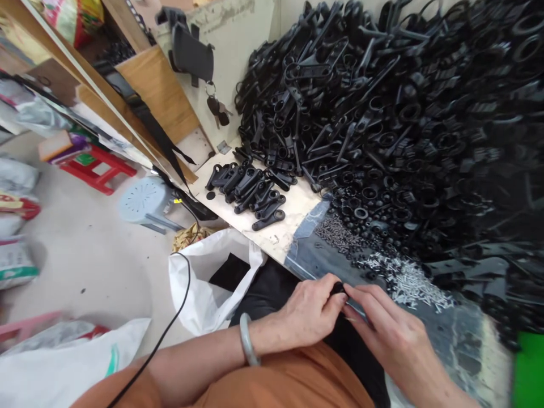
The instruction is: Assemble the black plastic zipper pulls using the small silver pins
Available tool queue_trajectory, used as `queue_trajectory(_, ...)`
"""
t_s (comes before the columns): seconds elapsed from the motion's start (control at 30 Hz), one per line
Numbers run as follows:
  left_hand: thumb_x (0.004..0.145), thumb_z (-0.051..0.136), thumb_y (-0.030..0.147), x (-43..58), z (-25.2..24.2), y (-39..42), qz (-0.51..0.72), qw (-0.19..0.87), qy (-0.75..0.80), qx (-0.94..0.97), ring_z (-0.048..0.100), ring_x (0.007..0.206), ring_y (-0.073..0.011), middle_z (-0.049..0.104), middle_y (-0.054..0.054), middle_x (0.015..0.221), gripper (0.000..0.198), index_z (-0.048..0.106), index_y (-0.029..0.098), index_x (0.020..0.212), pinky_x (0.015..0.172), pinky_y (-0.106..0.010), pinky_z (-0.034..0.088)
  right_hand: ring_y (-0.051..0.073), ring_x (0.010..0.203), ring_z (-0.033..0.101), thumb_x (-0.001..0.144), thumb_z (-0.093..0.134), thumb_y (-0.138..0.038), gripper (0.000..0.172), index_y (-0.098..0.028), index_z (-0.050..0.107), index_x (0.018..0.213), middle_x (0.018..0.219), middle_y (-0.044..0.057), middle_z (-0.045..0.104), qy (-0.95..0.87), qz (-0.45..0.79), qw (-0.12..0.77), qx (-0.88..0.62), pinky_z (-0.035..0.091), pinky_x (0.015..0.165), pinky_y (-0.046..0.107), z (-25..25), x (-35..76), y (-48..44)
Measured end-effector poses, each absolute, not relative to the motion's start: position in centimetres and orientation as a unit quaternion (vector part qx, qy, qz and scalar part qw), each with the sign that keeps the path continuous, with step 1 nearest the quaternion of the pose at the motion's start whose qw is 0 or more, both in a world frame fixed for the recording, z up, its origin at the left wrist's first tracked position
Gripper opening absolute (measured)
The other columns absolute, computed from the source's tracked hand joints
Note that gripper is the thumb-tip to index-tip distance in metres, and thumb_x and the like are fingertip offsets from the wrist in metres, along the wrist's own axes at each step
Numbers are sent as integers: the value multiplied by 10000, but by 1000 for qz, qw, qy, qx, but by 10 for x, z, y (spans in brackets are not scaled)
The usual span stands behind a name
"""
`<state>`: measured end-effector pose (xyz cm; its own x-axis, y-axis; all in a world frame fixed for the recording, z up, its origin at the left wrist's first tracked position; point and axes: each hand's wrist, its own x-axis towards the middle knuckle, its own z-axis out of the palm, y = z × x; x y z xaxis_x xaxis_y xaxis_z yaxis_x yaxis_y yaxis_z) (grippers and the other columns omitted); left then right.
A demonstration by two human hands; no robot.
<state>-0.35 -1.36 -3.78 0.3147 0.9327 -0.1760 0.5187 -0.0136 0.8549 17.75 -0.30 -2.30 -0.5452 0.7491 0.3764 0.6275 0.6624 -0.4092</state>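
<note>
My left hand [310, 311] and my right hand [385, 328] meet at the near edge of the workbench [293, 209]. Both pinch a small black plastic part [339, 288] between their fingertips. A pale bangle [247, 339] sits on my left wrist. Just beyond the hands lie small black rings [361, 212] and a scatter of small silver screws [408, 280]. A huge heap of black plastic arms with ring ends [403, 113] fills the bench behind them. A smaller neat group of the same arms [255, 190] lies to the left.
A white plastic bag [204, 283] hangs open below the bench's edge, with a black cable [178, 317] running past it. A grey stool [144, 201] and a red stool [96, 167] stand on the floor at left. Keys [216, 107] hang on the wall.
</note>
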Motion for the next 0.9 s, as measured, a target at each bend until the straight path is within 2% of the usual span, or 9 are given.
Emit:
queue_trajectory(0.1,1008,416,270,-4,-37,-12,248,468,538,656,660,800,-200,677,-30,851,221,625,203,1033,769,-312,490,141,739,742,1083,433,-260,231,-191,653,1095,915,51,707,-884,127,246,-377,587,667,220,-18,176,3)
queue_trajectory(0.2,997,442,270,-7,-36,-7,255,531,530,610,598,685,-151,598,16,714,206,629,199,950,689,-271,457,152,775,740,1081,447,-321,250,-206,667,1113,942,51,704,-871,182,240,-389,589,678,230,-19,176,8)
queue_trajectory(0.27,1002,451,313,-11,-37,-4,262,604,518,546,530,576,-117,543,44,648,221,636,191,1004,586,-238,416,149,747,719,1055,510,-377,262,-226,676,1191,975,48,702,-841,248,240,-417,591,669,240,-22,180,9)
queue_trajectory(0.37,1001,481,434,-16,-39,-2,297,704,479,432,391,451,-73,513,63,655,350,604,176,1202,445,-203,305,106,552,597,986,623,-446,392,-245,645,1322,925,24,699,-734,375,273,-496,543,535,225,-27,185,6)
queue_trajectory(0.47,989,533,488,-19,-33,-4,333,726,444,406,371,479,-63,509,49,692,439,596,169,1283,442,-190,285,116,558,600,982,597,-514,459,-208,653,1320,878,40,724,-594,484,341,-544,519,511,224,-28,181,0)
queue_trajectory(0.53,996,547,469,-19,-24,-6,349,704,436,440,443,560,-83,544,21,728,419,626,178,1286,501,-194,352,157,664,672,971,599,-541,443,-197,710,1226,893,65,751,-554,518,370,-537,554,575,245,-27,170,-3)
queue_trajectory(0.63,1027,504,418,-20,-14,-7,365,630,453,514,572,717,-133,637,-22,825,369,651,207,1292,656,-234,480,209,838,727,981,600,-487,340,-211,763,1090,949,78,776,-568,492,417,-511,598,747,298,-29,149,-2)
queue_trajectory(0.77,1047,433,304,-30,-19,-10,338,462,505,646,660,1014,-213,712,-85,1072,348,635,221,1318,942,-342,524,240,1023,728,1009,565,-414,311,-232,766,1162,1098,91,776,-599,471,429,-486,581,928,353,-40,133,-2)
queue_trajectory(0.9,1012,459,236,-38,-28,-16,268,332,545,722,657,942,-232,698,-81,1020,336,645,252,1292,903,-400,533,264,1010,736,959,631,-484,398,-206,751,1216,1074,99,785,-524,553,402,-508,605,897,383,-47,132,-5)
